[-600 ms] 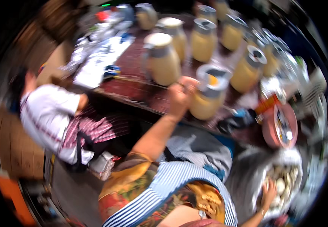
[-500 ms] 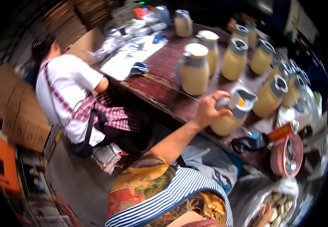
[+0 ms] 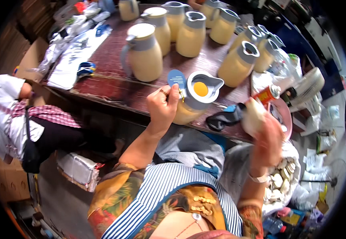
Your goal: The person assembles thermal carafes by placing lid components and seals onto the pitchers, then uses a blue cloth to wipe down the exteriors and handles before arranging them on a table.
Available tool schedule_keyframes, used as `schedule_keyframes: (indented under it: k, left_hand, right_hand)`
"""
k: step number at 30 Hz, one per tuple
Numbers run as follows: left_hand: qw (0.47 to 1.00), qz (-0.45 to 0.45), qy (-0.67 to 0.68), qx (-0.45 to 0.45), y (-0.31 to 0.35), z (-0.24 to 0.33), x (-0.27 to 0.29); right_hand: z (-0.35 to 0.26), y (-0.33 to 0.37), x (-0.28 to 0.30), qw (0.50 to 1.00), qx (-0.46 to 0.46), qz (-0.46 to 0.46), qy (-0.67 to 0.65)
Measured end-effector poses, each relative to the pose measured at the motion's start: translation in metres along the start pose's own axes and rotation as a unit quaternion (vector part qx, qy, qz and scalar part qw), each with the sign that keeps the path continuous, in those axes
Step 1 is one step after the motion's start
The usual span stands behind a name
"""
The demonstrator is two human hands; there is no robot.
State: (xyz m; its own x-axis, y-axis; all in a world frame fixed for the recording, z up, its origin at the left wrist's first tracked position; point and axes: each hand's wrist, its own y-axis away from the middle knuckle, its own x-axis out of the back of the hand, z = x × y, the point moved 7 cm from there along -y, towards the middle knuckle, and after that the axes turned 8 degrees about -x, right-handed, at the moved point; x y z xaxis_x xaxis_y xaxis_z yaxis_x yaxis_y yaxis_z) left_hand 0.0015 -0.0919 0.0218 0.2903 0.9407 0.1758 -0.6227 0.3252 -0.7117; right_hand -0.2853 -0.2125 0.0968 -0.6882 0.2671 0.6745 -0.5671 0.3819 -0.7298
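Bench (image 3: 113, 83): dark red top, largest item, its near edge running in front of the wearer. Co-worker (image 3: 5, 101) in a white shirt sits off its near left corner. White sack (image 3: 234, 159) stands below the near edge, toward the right corner, mouth open on many pale round pieces (image 3: 278, 179).

Jugs, cream with grey collars: two lidded jugs (image 3: 145, 61) mid-bench; a group of open jugs (image 3: 191, 40) behind and to the right, toward the far and right edges. One open jug (image 3: 193, 104) is at the near edge, toward the right corner (its base is partly masked, so whether it bears on the bench cannot be told).

Pink basin (image 3: 287, 115) is by the near right corner, an orange can (image 3: 266, 95) beside it.

Left hand (image 3: 163, 107): grip clamped on the handle side of the open jug, thumb overlapping a grey-blue tag. Right hand (image 3: 268, 139): motion-blurred, near the right corner, grip together on a whitish object (image 3: 253, 117), outline unclear. Dark item (image 3: 222, 119) with a blue part lies between jug and right hand.

Smallest: the tag (image 3: 176, 78), beside the jug's mouth; an orange disc (image 3: 200, 89) shows inside that mouth.
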Motion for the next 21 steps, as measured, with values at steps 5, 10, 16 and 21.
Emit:
schedule_keyframes:
  k: [5, 10, 16, 21]
  left_hand:
    - [0.996, -0.033, 0.061, -0.06, 0.007, 0.036, 0.0]
    - [0.996, -0.055, 0.074, -0.01, -0.012, 0.014, 0.012]
    - [0.967, -0.163, 0.196, -0.027, -0.007, -0.002, -0.006]
    - [0.996, -0.052, 0.054, -0.041, -0.005, 0.043, 0.001]
  right_hand:
    - [-0.101, -0.068, -0.064, 0.953, 0.287, -0.067, -0.077]
    - [-0.102, -0.089, -0.092, 0.889, 0.334, -0.27, -0.156]
    - [-0.084, -0.058, -0.086, 0.815, 0.478, -0.212, -0.251]
    - [-0.075, -0.064, -0.097, 0.93, 0.264, -0.156, -0.201]
